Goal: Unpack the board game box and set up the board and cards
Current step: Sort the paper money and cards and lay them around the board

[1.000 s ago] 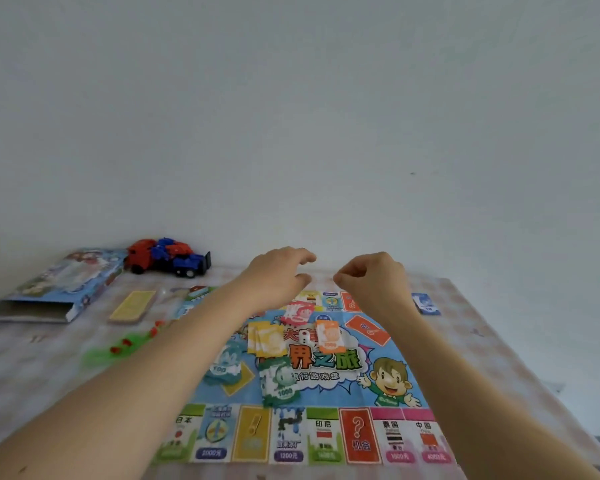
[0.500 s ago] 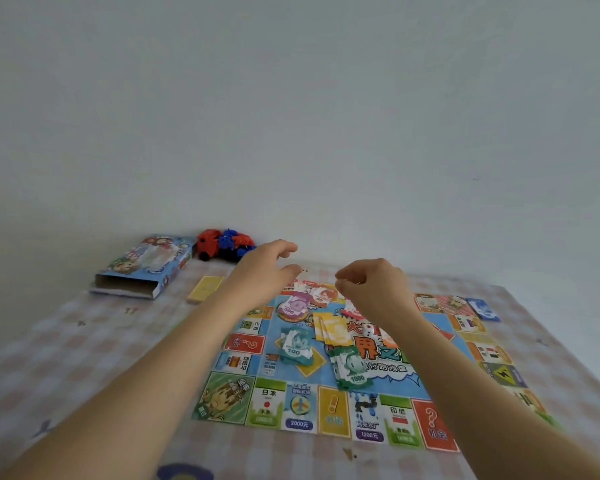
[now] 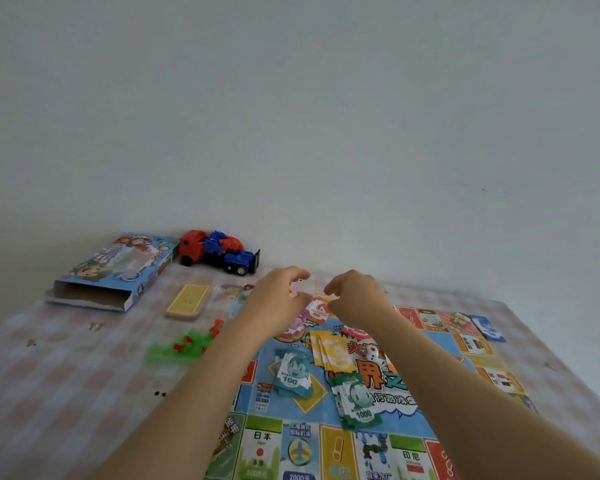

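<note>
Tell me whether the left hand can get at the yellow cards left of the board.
Probably yes: the yellow cards lie flat and uncovered just left of the left hand, with nothing tall between them.

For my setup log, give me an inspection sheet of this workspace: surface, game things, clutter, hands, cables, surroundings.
Surface: pale checked tablecloth with a few dark specks.
Job's things: board unfolded flat; box open at the far left; money stacks and a die on the board; yellow cards and green and red pieces beside it on the tablecloth.
Clutter: toy truck by the wall.
Hands: left hand and right hand close together over the board's far edge, fingers curled; whether they hold anything is unclear.
Cables: nothing seen.
Surroundings: plain white wall.
</note>
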{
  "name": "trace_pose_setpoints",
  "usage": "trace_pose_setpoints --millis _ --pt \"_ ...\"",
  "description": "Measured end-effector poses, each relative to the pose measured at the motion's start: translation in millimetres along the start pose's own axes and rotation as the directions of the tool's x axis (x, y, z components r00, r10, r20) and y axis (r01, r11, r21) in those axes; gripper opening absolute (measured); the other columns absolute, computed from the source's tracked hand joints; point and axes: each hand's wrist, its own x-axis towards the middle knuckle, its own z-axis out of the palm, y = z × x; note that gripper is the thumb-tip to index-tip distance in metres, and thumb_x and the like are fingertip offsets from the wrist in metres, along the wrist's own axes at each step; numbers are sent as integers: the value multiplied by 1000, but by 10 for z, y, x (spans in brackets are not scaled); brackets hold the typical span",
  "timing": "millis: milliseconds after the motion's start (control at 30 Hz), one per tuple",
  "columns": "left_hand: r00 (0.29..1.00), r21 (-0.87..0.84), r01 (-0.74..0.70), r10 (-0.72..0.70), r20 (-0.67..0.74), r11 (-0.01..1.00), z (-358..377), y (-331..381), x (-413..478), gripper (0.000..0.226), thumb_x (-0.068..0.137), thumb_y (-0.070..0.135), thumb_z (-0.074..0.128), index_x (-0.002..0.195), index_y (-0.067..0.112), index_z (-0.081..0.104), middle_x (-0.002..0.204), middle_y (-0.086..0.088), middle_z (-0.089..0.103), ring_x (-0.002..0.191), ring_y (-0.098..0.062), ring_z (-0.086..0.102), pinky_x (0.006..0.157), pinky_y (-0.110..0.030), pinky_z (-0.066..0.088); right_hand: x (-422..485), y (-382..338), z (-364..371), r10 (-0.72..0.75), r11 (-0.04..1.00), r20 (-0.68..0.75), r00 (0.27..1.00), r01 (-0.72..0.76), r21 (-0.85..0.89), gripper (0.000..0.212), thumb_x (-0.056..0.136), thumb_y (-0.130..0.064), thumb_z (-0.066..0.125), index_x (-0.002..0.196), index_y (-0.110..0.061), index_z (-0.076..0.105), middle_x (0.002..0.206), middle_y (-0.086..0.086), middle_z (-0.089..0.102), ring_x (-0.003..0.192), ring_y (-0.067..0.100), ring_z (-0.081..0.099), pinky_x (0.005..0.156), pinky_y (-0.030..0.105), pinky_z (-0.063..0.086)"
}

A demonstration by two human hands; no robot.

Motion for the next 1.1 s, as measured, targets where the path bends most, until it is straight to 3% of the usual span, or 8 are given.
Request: trace_pose_setpoints --millis 100,267,533,733,833,967,1100 --pt "1000 48 -3 4 -15 999 83 -38 50 47 91 22 61 135 25 47 141 4 47 126 -14 47 99 -28 38 152 11 61 35 997 43 998 -32 -71 32 83 -11 61 115 -7 66 115 10 68 103 24 65 88 38 55" --pt "997 49 10 -7 -70 999 183 -184 82 47 89 11 60 133 25 50 138 4 48 124 -12 48 100 -26 40 336 -4 126 54 994 181 982 -36 -99 43 81 -30 72 118 -10 62 117 5 64 106 23 60 92 35 51" --pt "998 14 7 -6 -68 1000 209 -203 52 46 88 5 59 130 23 54 133 6 55 120 -9 51 101 -25 41 524 -48 137 105 991 271 957 -76 -114 43 75 -26 78 111 -7 65 107 7 68 96 23 63 86 33 53" --pt "997 7 1 0 -74 1000 199 -200 25 44 89 8 59 129 23 54 132 7 55 117 -9 52 97 -22 39 483 -23 100 105 994 242 965 -93 -64 50 71 -29 81 112 -7 64 108 6 67 97 23 62 84 31 52" --pt "996 15 -5 6 -86 1000 200 -201 26 43 89 9 60 128 24 55 132 7 54 117 -8 52 98 -22 40 422 -40 89 72 997 188 979 -72 -5 48 72 -19 81 114 -9 61 111 5 63 93 20 54 77 29 47" --pt "994 13 -17 18 -106 1000 185 -197 29 44 88 9 60 130 22 55 132 5 55 119 -9 51 97 -21 39 389 -30 135 62 985 114 992 -79 153 60 65 -10 83 117 -21 56 111 2 59 92 20 53 75 31 48" --pt "994 22 -2 5 -113 1000 186 -189 35 43 88 12 61 129 22 55 124 4 56 106 -8 54 88 -19 40 348 24 73 51 957 75 996 -70 280 31 65 -10 82 91 -22 71 90 0 66 73 16 59 63 28 54"
